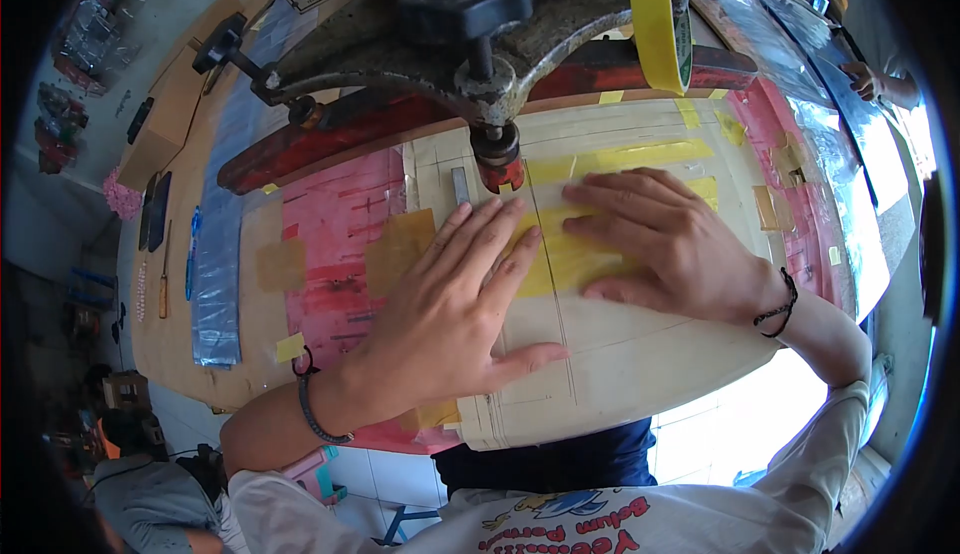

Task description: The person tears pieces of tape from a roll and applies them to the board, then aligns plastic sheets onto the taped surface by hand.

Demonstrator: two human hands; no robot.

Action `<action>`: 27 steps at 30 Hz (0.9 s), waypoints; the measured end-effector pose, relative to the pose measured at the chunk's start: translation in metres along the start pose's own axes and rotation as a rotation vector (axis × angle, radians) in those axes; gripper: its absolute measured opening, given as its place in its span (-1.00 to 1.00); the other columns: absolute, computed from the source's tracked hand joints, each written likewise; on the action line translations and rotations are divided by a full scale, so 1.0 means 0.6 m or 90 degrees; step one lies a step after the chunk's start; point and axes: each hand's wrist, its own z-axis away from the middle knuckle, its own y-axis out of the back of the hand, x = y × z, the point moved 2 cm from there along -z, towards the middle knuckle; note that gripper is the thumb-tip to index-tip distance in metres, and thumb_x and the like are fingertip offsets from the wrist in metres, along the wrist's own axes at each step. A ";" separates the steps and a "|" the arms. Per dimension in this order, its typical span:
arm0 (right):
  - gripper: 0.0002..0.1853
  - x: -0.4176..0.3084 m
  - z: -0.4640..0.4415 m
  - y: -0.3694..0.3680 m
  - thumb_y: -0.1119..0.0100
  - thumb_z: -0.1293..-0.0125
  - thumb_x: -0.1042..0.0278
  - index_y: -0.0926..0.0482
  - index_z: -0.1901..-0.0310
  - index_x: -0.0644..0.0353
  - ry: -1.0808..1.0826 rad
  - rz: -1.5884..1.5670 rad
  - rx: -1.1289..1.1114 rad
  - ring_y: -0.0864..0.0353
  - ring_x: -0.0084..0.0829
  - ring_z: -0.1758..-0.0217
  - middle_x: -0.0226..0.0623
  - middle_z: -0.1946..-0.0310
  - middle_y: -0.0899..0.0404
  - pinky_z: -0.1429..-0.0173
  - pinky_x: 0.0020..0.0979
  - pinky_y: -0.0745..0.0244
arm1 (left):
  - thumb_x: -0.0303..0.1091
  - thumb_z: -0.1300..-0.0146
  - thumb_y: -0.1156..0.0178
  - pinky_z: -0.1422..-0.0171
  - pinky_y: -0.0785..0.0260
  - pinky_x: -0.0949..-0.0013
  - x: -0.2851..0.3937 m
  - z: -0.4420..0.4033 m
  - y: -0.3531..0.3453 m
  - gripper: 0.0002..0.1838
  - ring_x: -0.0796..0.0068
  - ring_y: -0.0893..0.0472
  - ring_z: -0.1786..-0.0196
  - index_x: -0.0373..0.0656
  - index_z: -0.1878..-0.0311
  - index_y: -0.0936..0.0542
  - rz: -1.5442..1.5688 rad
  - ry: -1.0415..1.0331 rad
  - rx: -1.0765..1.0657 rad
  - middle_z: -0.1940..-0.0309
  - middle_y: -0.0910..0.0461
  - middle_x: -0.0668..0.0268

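A cream sheet [640, 354] marked with thin dark lines lies before me, with yellow tape strips [620, 159] across its upper part. My left hand [450, 304] rests palm down on it, fingers spread, fingertips just below the red-tipped metal clamp [497, 159]. Over the yellow tape is my right hand [665, 239], slightly blurred, its fingers stretched out; whether it presses or hovers I cannot tell. A small grey metal strip [460, 186] sits beside the clamp tip. Red-stained borders [335, 254] flank the sheet, and brown tape patches [400, 244] cover part of the left one.
A heavy metal bracket [390, 59] spans the far side over a red bar [340, 134]. On it hangs a yellow tape roll [655, 29]. Left on the table are a blue pen [192, 254], a wooden-handled tool [164, 289] and plastic film [220, 284]. Another person's hand [865, 82] shows at right.
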 end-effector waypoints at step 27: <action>-0.66 -0.002 -0.006 -0.007 -0.49 -0.19 0.32 -0.73 0.01 0.23 -0.044 -0.052 0.025 -0.63 -0.10 -0.23 -0.17 -0.14 -0.68 -0.31 -0.12 -0.56 | 0.04 -0.30 -0.37 -0.58 -0.14 -0.10 -0.022 0.004 -0.015 -0.18 -0.22 -0.25 -0.54 -0.51 -0.34 -0.44 -0.058 0.071 0.033 -0.43 -0.32 -0.19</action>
